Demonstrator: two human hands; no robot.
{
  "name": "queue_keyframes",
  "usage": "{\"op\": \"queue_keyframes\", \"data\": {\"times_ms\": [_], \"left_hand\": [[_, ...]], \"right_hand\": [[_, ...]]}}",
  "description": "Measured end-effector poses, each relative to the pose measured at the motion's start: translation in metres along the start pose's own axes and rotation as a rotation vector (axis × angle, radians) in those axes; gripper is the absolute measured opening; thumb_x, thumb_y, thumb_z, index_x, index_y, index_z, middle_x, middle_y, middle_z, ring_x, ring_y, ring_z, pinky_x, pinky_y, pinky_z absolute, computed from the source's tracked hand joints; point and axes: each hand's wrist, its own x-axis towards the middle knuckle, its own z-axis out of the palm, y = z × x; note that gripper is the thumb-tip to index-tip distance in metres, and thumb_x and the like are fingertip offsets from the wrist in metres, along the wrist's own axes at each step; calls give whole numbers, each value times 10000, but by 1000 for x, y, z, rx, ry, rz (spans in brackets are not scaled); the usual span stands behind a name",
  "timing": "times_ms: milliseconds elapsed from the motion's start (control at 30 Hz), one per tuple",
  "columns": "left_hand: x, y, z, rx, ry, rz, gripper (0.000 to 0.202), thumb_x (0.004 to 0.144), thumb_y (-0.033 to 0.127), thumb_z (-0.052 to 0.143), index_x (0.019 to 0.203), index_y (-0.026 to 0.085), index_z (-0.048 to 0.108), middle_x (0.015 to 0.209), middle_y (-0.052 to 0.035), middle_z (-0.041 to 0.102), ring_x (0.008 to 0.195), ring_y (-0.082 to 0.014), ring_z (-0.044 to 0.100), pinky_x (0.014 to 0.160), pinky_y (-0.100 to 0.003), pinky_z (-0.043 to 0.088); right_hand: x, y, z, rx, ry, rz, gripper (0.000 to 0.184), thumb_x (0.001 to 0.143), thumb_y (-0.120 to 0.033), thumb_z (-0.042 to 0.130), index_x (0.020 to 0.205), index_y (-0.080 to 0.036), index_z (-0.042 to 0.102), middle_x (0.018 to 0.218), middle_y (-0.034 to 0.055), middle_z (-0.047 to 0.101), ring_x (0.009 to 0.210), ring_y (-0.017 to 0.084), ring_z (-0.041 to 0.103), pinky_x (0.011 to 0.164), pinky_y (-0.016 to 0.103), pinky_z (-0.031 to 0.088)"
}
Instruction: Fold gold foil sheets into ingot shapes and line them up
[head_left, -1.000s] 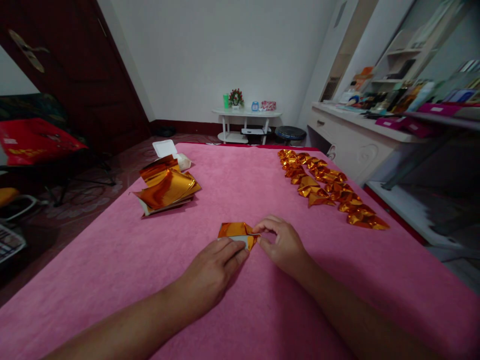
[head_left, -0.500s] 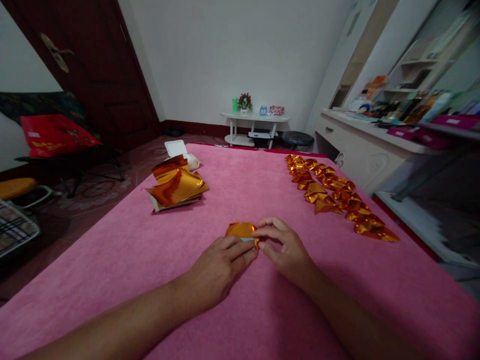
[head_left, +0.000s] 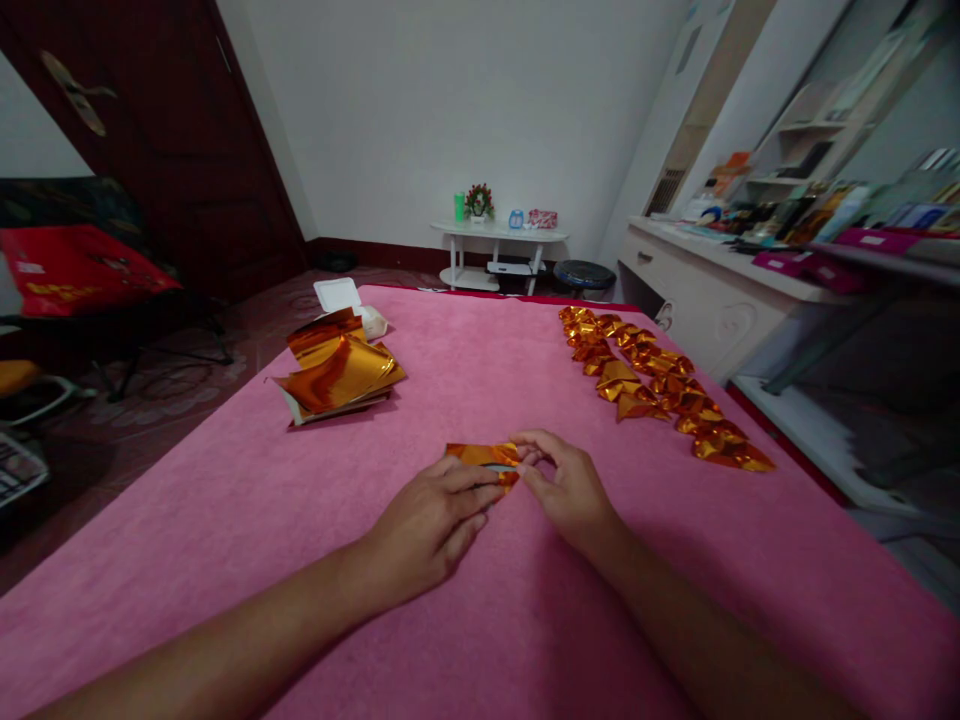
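Note:
A small folded piece of gold foil paper lies on the pink cloth in front of me. My left hand lies over its near edge, fingers stretched flat and pressing on it. My right hand pinches the paper's right end between thumb and fingers. A loose stack of flat gold foil sheets sits to the far left. Several finished folded gold pieces lie in rows on the right.
A white open box rests behind the foil stack at the table's far left edge. A white desk with drawers and cluttered shelves stands right of the table. A small white side table is against the far wall.
The foil piece has been pressed flatter and narrower between my hands. Both hands stay on it, shifted slightly.

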Motion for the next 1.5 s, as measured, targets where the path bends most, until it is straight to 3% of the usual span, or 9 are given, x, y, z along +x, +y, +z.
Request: {"op": "queue_keyframes", "data": {"times_ms": [133,333,433,567,667,867,1000,1233,1500], "left_hand": [[9,6,1,-78,35,-90,235,906,197,448,1017,205,656,1072,-42,655,998,-179,573,883,-328,465],[15,7,6,77,134,-163,183,862,176,500,893,203,678,861,-39,665,806,-173,580,733,-306,472],[17,-3,3,102,172,-140,247,846,116,489,988,209,668,960,-52,661,883,-188,558,779,-336,449],[18,-15,-2,174,37,-50,439,779,40,504,1138,266,620,1121,-29,643,1001,-212,522,822,-374,404],[18,-15,-3,231,-29,-28,443,765,43,529,1133,269,625,1150,-21,641,1008,-220,511,810,-378,376],[17,-15,-1,211,-12,-39,426,797,65,522,1150,286,616,1147,-7,646,982,-204,529,795,-361,351],[16,-18,-3,177,2,-26,428,777,61,531,1126,289,628,1133,4,654,993,-200,537,811,-356,346],[20,-19,-2,87,59,-53,189,839,216,565,954,262,708,987,5,697,903,-181,578,800,-336,355],[33,-32,8,-48,105,-161,130,787,204,638,817,273,743,837,12,714,813,-157,617,768,-280,413]], "right_hand": [[0,-1,1,12,8,13,326,729,-72,535,1026,-192,597,838,13,644,744,141,607,726,279,506],[-3,-6,-4,-155,-61,-76,211,762,-63,534,792,-215,679,823,19,628,772,153,593,715,281,474],[-4,-9,-5,-234,-85,-107,211,778,-72,541,806,-222,686,826,20,617,783,159,576,721,289,455],[-5,-15,-6,-348,-105,-164,188,781,-80,556,813,-220,677,838,22,602,819,172,549,747,307,430],[-4,-20,-4,-396,-107,-179,121,788,-123,582,798,-215,659,843,25,593,826,181,536,762,322,419],[-2,-21,1,-352,-128,-142,111,794,-126,593,809,-217,654,851,25,590,836,181,540,765,319,416],[-1,-17,1,-272,-117,-126,157,787,-78,572,809,-212,653,849,23,582,844,173,547,760,305,417],[-2,-15,2,-245,-103,-98,171,752,-44,569,732,-206,620,802,8,566,803,160,542,721,285,410],[0,-21,2,-366,-114,-35,151,731,-50,575,699,-198,583,801,15,553,794,166,524,707,281,396]]}}
